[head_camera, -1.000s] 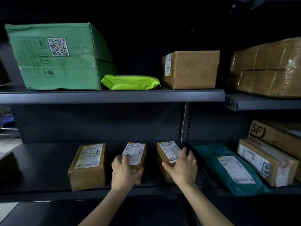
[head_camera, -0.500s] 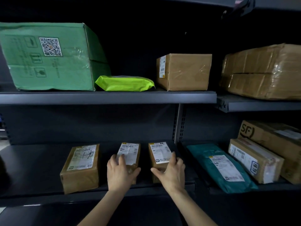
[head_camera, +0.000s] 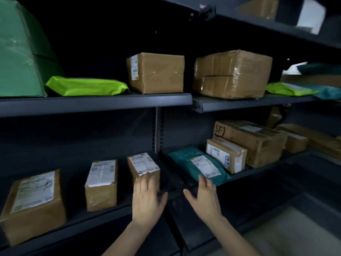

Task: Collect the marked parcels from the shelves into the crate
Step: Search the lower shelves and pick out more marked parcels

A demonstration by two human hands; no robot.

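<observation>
Three small brown labelled boxes stand on the lower shelf: a left box (head_camera: 33, 202), a middle box (head_camera: 101, 183) and a right box (head_camera: 143, 167). My left hand (head_camera: 147, 198) is spread with straight fingers against the front end of the right box. My right hand (head_camera: 204, 196) is open and hovers just before the near end of a teal mailer bag (head_camera: 197, 163), fingers spread, holding nothing. No crate shows in the view.
The upper shelf (head_camera: 96, 103) carries a big green box (head_camera: 20, 58), a lime bag (head_camera: 86, 86) and two brown boxes (head_camera: 156, 72) (head_camera: 232, 74). Right of the teal bag lie a labelled carton (head_camera: 226, 157) and an SF carton (head_camera: 252, 141). Pale floor (head_camera: 287, 235) shows lower right.
The view has swung right. My left hand has left the middle box and now rests on the right box; my right hand has left that box and moved toward the teal bag.
</observation>
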